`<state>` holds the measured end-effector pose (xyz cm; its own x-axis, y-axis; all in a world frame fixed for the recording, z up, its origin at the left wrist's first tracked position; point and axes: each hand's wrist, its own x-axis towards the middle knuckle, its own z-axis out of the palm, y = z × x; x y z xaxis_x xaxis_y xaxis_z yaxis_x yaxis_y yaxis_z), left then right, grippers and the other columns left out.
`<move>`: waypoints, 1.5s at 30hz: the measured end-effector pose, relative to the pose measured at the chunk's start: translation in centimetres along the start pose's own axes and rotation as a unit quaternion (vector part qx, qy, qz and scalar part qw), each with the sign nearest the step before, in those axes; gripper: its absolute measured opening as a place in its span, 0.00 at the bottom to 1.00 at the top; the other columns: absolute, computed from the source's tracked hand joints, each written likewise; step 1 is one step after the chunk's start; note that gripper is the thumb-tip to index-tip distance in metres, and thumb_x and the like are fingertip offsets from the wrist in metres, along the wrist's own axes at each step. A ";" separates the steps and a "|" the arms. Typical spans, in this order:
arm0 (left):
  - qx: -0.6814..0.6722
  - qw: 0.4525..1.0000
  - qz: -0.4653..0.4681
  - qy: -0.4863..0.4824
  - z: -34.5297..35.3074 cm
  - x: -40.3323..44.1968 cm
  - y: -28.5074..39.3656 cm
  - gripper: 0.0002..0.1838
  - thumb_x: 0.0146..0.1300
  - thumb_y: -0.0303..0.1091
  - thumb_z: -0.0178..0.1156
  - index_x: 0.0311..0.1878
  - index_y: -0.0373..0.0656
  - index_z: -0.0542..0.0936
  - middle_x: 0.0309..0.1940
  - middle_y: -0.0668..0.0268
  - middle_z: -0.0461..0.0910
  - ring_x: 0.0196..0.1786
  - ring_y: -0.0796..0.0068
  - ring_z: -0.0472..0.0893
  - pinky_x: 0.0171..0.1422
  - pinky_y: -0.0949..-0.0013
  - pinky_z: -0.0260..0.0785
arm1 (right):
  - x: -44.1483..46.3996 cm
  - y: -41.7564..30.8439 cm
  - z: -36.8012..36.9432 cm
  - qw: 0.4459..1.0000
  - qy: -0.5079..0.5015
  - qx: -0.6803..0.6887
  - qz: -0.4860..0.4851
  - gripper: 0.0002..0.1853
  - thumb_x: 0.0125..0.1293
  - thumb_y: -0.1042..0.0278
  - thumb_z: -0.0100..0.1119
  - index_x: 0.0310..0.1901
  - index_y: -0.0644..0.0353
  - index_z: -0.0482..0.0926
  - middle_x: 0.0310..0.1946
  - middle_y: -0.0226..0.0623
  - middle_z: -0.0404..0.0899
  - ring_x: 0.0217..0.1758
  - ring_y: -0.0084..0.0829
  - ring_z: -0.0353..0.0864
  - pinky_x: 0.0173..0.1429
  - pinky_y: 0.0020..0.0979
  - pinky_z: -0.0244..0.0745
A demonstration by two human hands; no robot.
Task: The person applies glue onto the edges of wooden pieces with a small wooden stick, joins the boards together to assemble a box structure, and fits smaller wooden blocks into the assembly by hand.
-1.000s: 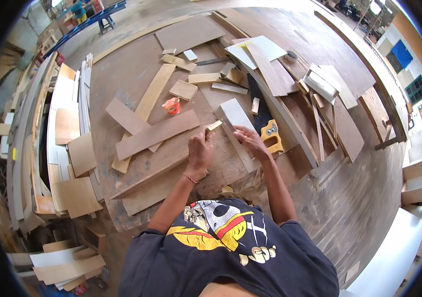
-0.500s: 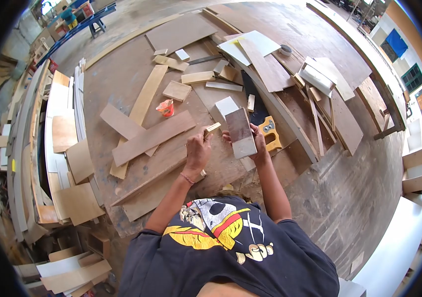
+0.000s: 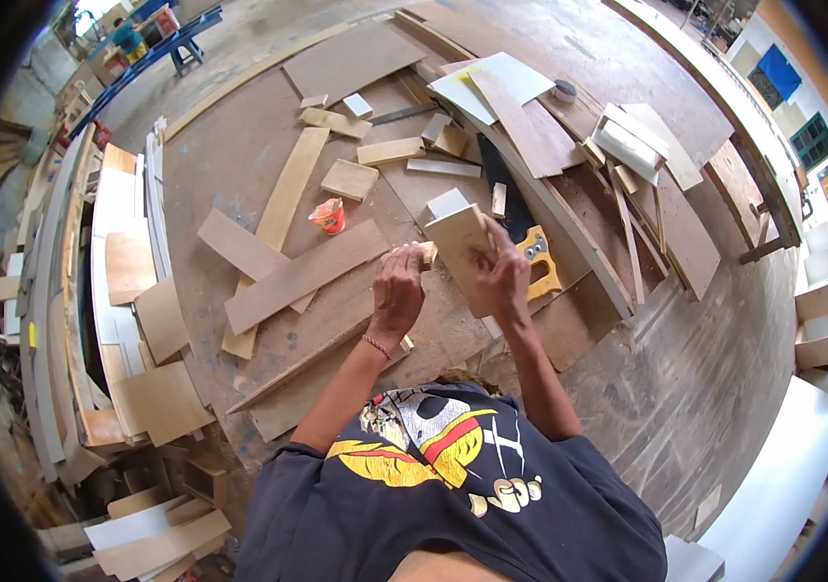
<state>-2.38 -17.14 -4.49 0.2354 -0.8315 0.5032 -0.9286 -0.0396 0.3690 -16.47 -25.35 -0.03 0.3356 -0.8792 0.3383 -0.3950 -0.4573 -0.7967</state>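
Note:
My left hand (image 3: 398, 294) is closed on a small wood piece (image 3: 428, 253), whose pale end sticks out past the fingertips. Beside it, my right hand (image 3: 503, 281) grips a flat rectangular wood board (image 3: 455, 242), held tilted with its pale face showing. Fingers of that hand lie across this face. The board's far side is hidden. Just right of my right hand lies a handsaw with a yellow handle (image 3: 542, 264) and a dark blade. A white block (image 3: 447, 203) shows behind the board's top edge. An orange-red cup (image 3: 328, 216) stands left of my hands.
Wood offcuts lie over the worktable, including a long brown plank (image 3: 307, 276) and a small block (image 3: 349, 179). A raised wooden rail (image 3: 554, 218) runs along the right. Panels (image 3: 166, 403) are stacked at left. A person (image 3: 128, 39) is far off.
My right hand has turned the board, so a pale face shows in place of the brown and white one. My left hand has shifted slightly right with the small wood piece.

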 end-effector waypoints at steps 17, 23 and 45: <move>-0.076 0.994 0.079 0.023 -0.6 -1.3 -1.4 0.17 0.49 0.17 0.54 0.45 0.35 0.76 0.38 0.54 0.79 0.43 0.52 0.78 0.53 0.55 0.69 | -0.5 -0.9 2.5 0.997 0.023 -0.078 0.009 0.28 0.55 0.73 0.60 0.60 0.60 0.69 0.43 0.49 0.78 0.42 0.47 0.79 0.45 0.40 0.73; -0.065 0.994 0.075 0.041 -1.7 -0.7 -1.4 0.18 0.49 0.17 0.54 0.46 0.34 0.76 0.41 0.53 0.80 0.44 0.55 0.79 0.51 0.59 0.71 | -1.3 -1.8 2.4 0.995 0.030 -0.099 0.002 0.30 0.54 0.73 0.61 0.61 0.59 0.68 0.39 0.49 0.78 0.38 0.47 0.80 0.40 0.39 0.74; -0.079 0.996 0.036 -0.010 -1.5 -1.1 -1.0 0.15 0.50 0.17 0.53 0.44 0.34 0.76 0.37 0.53 0.80 0.42 0.54 0.78 0.48 0.57 0.71 | -1.5 -0.9 3.3 0.991 0.062 -0.118 0.020 0.30 0.53 0.71 0.63 0.61 0.60 0.69 0.41 0.48 0.78 0.39 0.46 0.80 0.41 0.37 0.75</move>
<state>-1.27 -15.42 -4.25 0.1624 -0.8396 0.5183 -0.8861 0.1071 0.4510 -13.79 -23.14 -1.50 0.2138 -0.9006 0.3784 -0.5993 -0.4268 -0.6772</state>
